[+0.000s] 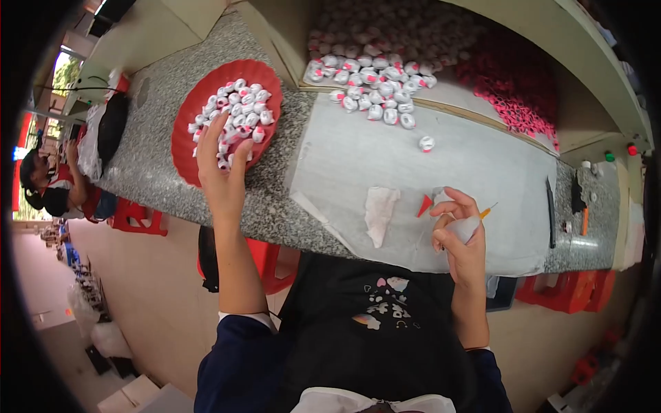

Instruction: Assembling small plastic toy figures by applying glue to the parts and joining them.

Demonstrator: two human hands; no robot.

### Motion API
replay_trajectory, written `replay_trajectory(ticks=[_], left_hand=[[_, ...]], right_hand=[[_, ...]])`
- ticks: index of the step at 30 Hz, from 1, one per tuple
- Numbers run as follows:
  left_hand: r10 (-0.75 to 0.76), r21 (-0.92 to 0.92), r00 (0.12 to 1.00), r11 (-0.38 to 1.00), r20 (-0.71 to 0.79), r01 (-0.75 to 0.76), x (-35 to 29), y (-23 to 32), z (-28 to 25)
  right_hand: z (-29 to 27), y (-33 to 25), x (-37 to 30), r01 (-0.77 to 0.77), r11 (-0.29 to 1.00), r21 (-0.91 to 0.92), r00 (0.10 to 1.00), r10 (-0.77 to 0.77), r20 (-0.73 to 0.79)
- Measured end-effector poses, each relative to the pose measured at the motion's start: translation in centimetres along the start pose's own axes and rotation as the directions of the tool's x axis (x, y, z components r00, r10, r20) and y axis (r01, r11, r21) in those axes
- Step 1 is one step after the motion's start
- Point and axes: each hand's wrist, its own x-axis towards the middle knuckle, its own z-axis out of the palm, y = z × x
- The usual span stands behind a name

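Note:
My left hand reaches over the near side of a red scalloped bowl. Its thumb and fingers are apart, among small rounded white pieces with pink parts heaped in the bowl. Over the white sheet on the counter, my right hand is closed round a white scrap, perhaps cloth or paper. A thin yellow-orange stick pokes out beside its fingers; what it belongs to is hidden. Just left of that hand lie a small red triangular piece and a crumpled white cloth.
One white piece sits alone on the white sheet. Behind are a shelf pile of white-and-pink pieces and a pink heap. A black strip lies at right. Red stools stand below; another person is far left.

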Motion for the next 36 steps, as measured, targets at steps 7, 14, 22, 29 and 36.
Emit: replay_trajectory(ticks=[7,14,22,29,36], left_hand=[[0.509,-0.445,0.752,0.837,0.418,-0.319,-1.7,10.2,12.8],[0.423,-0.421,0.616,0.893,0.665,-0.159,-2.8,10.8,14.1],[0.054,-0.626,0.626,-0.002,0.778,0.779,-7.7,10.1,7.7],[-0.087,-0.673,0.668,-0.079,0.740,0.735,-10.0,10.3,5.9],[-0.087,-0.683,0.677,-0.086,0.730,0.725,-10.3,9.8,5.0]], right_hand=[[-1.8,-0.7,-1.7,0.140,0.986,0.088,0.990,-0.137,-0.032],[-3.0,-1.4,-2.4,0.139,0.987,-0.077,0.982,-0.147,-0.118],[-2.3,-2.0,-1.5,0.378,0.918,0.123,0.894,-0.328,-0.305],[0.6,-2.4,-2.0,0.450,0.893,0.034,0.856,-0.420,-0.302],[2.3,-1.5,-3.1,0.663,0.584,-0.468,0.675,-0.737,0.038]])
